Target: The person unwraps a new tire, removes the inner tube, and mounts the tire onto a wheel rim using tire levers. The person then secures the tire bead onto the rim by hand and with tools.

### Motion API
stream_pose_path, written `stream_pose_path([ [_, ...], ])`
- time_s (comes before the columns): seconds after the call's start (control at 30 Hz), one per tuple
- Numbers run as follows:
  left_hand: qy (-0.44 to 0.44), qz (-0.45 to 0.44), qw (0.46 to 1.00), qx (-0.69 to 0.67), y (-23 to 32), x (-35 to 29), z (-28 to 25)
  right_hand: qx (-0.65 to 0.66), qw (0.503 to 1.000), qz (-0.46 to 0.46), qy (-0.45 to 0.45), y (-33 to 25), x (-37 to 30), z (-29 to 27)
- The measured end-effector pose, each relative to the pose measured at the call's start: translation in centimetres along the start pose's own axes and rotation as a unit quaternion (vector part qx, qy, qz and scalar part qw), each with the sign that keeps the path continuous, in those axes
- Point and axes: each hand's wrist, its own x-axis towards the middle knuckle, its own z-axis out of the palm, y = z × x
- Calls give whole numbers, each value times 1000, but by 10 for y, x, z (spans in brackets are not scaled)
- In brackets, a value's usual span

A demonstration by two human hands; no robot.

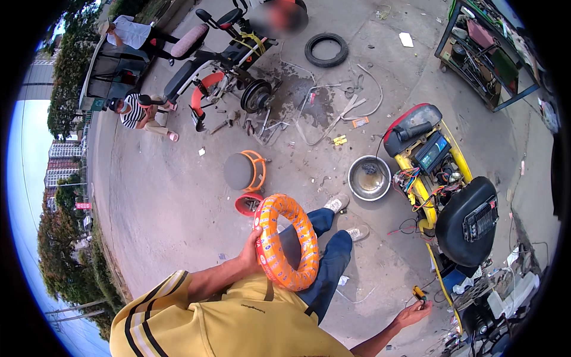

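A ring-shaped tyre wrapped in orange printed film (275, 237) stands in front of my body, tilted over my legs. My left hand (253, 250) grips its left side, with the fingers partly hidden behind the ring. Out to the lower right, my right hand (413, 313) is closed around a small yellow-and-black tool (420, 293), whose exact kind is too small to make out. That hand is beside the stripped yellow scooter (457, 156), which has its wiring exposed and a black seat (467, 223).
A grey-topped stool (242, 171) and red bucket (244, 205) stand ahead-left. A metal basin (370, 191) holds water. Beyond are a bare tyre (326, 50), a partly dismantled electric bike (196, 74), loose strips (351, 107) and a tool cart (476, 65). Two people (135, 113) are at the upper left.
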Motion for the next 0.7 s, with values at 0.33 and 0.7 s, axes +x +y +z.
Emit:
stream_pose_path([
  [0.33,15,197,971,-135,14,-39,-7,503,719,281,-389,-305,-64,46],
  [0.7,21,376,896,-236,111,-126,-48,451,402,259,-753,-539,-142,27],
])
